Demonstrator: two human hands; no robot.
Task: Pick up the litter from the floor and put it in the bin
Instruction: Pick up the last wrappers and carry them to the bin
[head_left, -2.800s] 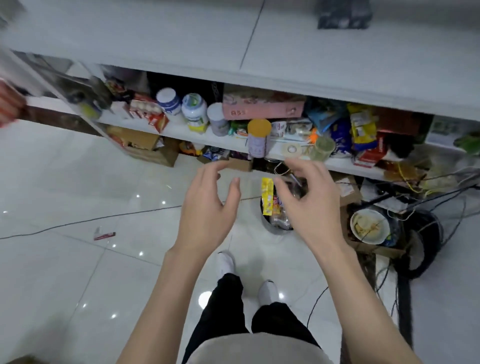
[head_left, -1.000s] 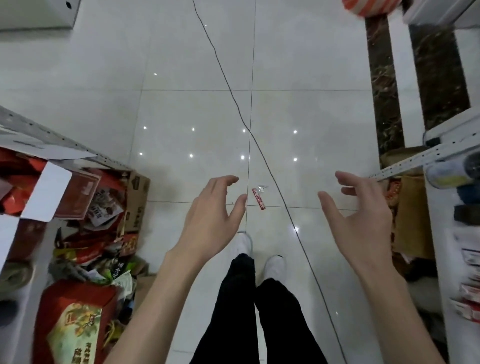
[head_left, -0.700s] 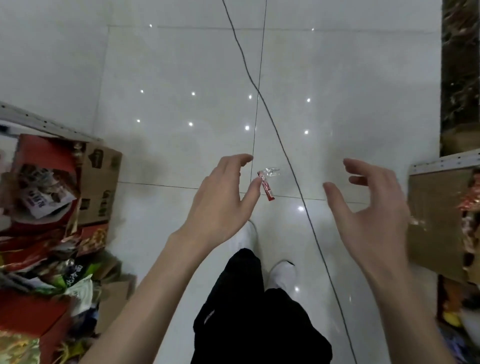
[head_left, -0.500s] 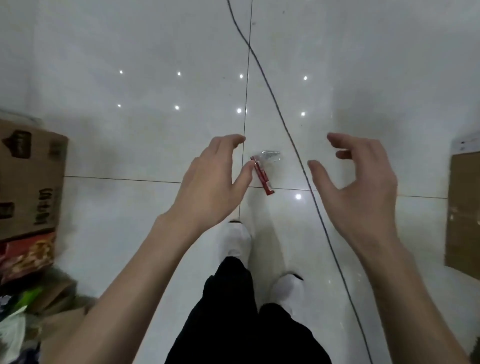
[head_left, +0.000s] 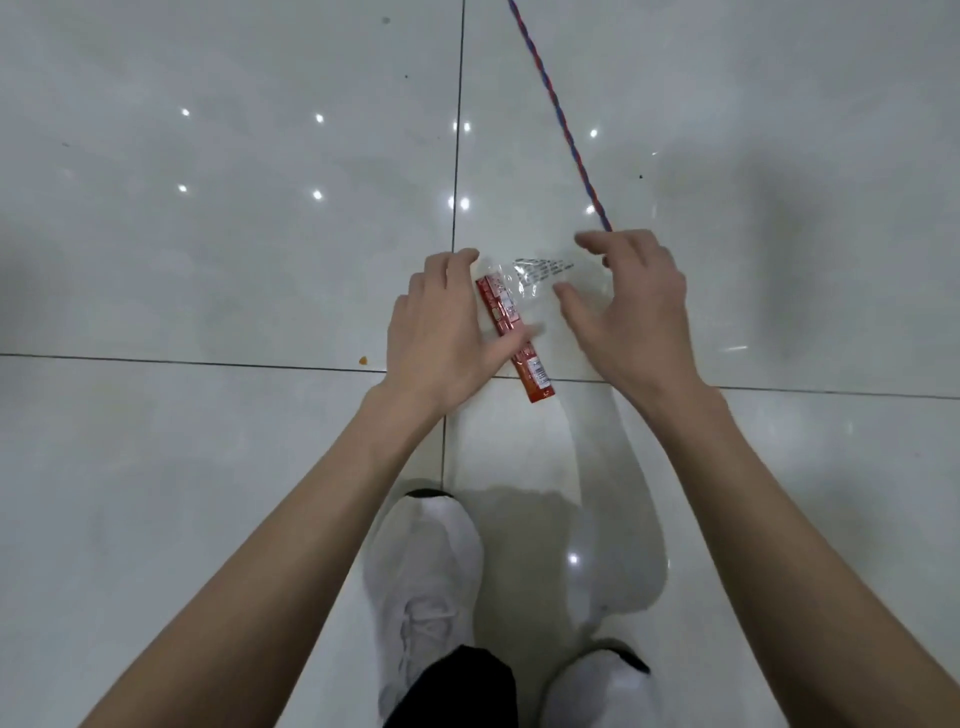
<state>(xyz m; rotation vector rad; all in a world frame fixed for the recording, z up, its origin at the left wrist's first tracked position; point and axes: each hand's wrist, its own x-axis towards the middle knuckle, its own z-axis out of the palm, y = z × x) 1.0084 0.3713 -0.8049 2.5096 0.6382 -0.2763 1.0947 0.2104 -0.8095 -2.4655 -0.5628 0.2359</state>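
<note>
Reaching down, we hold our left hand (head_left: 441, 322) loose, grasping nothing, thumb across the red wrapper (head_left: 536, 379) on the floor tiles (head_left: 208, 260) — its clear end (head_left: 540, 270) lies between both hands. Our right hand (head_left: 631, 317) is spread, likewise empty, over the twisted cable (head_left: 561, 119).

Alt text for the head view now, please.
The left hand and right hand reach for a red stick-shaped wrapper and clear plastic scrap on glossy white floor tiles. A twisted red-and-blue cord runs past; white shoes stand below.
</note>
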